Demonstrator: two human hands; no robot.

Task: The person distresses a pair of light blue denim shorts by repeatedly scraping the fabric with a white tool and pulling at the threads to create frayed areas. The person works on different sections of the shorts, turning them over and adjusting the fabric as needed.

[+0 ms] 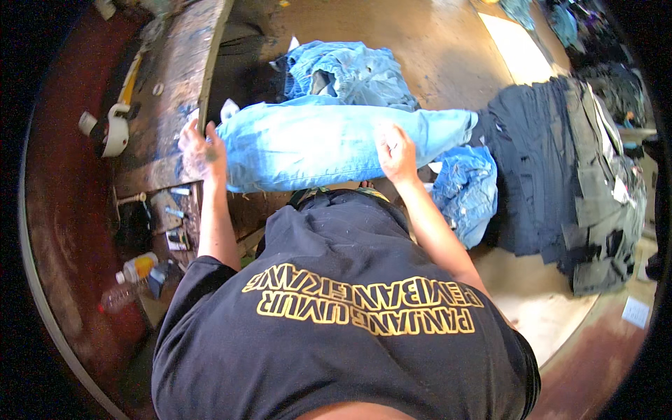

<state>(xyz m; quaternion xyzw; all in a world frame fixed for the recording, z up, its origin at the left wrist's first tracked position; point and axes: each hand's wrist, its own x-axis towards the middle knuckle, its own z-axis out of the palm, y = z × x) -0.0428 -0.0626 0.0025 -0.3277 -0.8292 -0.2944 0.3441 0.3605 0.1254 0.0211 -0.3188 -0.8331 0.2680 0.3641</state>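
A light-blue denim garment (301, 143) is being held crosswise beyond the black shirt (350, 266), beside the right edge of the wooden worktop (171, 77). By the right hand (395, 150), cloth is being gripped in curled fingers; the left hand (203, 154) is being set at the left end, its grip too unclear to tell. Laying out appears largely done, the cloth being stretched long; 2 pieces, a far denim bundle (364, 73) and a near-right denim bundle (469, 189), are being left crumpled. Rightward room is being limited by the dark garment stack (532, 168); more is being offered on the brown surface (448, 42) beyond.
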